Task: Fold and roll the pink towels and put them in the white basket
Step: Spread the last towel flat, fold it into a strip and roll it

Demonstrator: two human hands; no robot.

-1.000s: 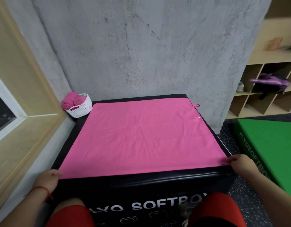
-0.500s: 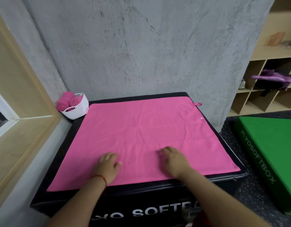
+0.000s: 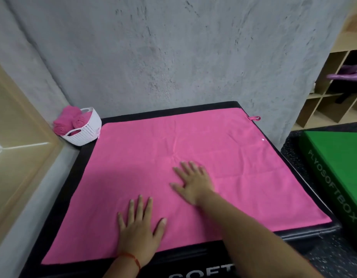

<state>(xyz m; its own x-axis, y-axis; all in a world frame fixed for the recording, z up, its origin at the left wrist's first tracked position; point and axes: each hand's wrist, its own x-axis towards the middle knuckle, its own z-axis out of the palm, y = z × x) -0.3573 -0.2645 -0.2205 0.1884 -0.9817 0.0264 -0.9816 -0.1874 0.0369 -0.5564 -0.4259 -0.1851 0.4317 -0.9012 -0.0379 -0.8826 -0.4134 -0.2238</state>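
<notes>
At the far left, the white basket (image 3: 84, 130), perforated plastic, sits just beside the far corner of the black box (image 3: 183, 255). Rolled towels (image 3: 70, 122) bulge over its rim, so you may find another roll tips them out, since it looks nearly full. Your left hand (image 3: 138, 227) lies flat on the pink towel (image 3: 213, 149) by its near edge, fingers spread, grip wide and holding nothing. Your right hand (image 3: 193, 182) does the same farther in, around the centre. The towel lies spread over the box top, soft and faintly creased. Pushing hard could drag it across the smooth padding and skew your fold. At its far right corner a small loop (image 3: 254, 118) pokes out.
</notes>
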